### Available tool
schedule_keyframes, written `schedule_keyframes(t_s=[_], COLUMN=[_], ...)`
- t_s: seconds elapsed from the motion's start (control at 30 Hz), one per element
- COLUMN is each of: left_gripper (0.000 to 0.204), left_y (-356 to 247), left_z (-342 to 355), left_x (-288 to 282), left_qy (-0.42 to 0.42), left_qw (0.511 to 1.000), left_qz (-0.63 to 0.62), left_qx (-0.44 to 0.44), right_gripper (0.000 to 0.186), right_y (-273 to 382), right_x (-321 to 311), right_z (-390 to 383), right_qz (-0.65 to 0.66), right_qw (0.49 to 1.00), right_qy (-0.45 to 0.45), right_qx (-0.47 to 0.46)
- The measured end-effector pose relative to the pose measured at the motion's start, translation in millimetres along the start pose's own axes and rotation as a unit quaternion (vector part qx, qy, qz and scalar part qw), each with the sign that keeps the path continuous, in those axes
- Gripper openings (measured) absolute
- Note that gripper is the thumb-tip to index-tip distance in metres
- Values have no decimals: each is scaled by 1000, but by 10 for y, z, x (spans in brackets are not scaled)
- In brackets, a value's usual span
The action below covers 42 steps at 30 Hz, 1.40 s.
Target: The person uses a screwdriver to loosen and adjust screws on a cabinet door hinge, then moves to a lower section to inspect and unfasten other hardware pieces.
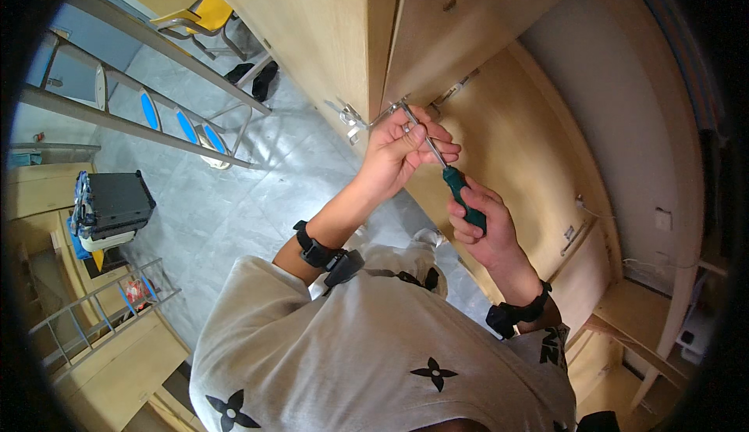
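Observation:
My right hand (485,229) grips the green handle (454,186) of a screwdriver, whose metal shaft points up and left to a metal hinge (390,110) on a pale wooden cabinet door (438,26). My left hand (402,147) is closed around the shaft near its tip, thumb on it, fingers partly curled beside the hinge. The exact tip and any screw there are too small to make out. Another metal hinge fitting (353,120) sits just left, on the cabinet's upright panel (328,34).
A metal ladder (117,120) with blue treads stands at the left, with a yellow chair (207,14) and dark shoes (261,81) beyond. A dark suitcase (117,202), wooden furniture and a second ladder (78,315) are lower left. Wooden shelving (640,307) is at the right.

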<state>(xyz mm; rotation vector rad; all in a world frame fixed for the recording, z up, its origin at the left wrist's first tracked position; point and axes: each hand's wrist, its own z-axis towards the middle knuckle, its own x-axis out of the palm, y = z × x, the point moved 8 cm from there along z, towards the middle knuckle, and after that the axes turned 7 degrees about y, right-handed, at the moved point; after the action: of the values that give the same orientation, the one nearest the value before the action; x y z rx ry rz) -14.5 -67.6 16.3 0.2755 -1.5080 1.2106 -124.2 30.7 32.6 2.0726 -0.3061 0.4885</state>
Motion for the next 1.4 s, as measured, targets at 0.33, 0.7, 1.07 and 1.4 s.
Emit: schedule_keyframes(t_s=[0.33,0.7,1.07,1.4], left_gripper=[13,15,19,29], left_y=[24,68,42,452], left_z=[5,8,5,-199], left_x=[-79,-156,-116,-445], left_qy=[-43,5,-45,46], left_qw=[998,1000,998,996], left_qz=[-2,8,20,49], left_qx=[40,10,38,-60], right_gripper=[44,31,45,42], right_y=[432,-249,406,-33], right_x=[408,32,416,-10], right_z=[-239,27,-275,40], right_qz=[-653,187,-747,74], right_qw=[665,979,543,996], right_qy=[-95,32,-120,53], right_qx=[-349,69,-364,-20])
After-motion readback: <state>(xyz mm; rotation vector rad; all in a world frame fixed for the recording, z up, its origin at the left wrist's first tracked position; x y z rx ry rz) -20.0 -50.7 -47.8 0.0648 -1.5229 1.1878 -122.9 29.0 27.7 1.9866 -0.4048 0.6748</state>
